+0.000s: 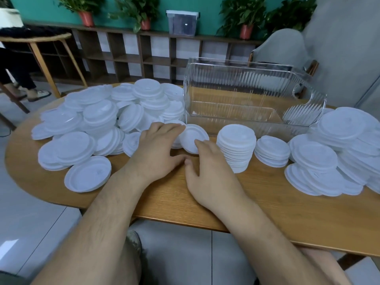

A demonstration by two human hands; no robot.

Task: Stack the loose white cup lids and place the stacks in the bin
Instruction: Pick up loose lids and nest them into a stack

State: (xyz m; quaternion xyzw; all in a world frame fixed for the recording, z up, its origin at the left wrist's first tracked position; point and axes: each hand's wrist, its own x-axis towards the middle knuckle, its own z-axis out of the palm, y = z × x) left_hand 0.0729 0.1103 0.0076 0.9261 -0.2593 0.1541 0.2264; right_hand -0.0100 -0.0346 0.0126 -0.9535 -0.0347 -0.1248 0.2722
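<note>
A tilted white lid (192, 136) stands on the wooden table (267, 202) in front of the clear ribbed bin (246, 93). My left hand (158, 147) touches its left edge with fingertips, and my right hand (207, 171) touches its lower right edge; whether either hand grips it is unclear. A tall stack of lids (236, 147) stands just right of my right hand, with a shorter stack (271, 151) beside it. A big loose pile of lids (107, 120) covers the table's left side. More lids are heaped on the right (339, 153). The bin holds nothing.
A single upturned lid (88, 173) lies near the table's front left edge. Behind the table run a low wooden shelf (144, 56) with potted plants and a grey chair (283, 48). A seated person's legs (18, 75) show at far left.
</note>
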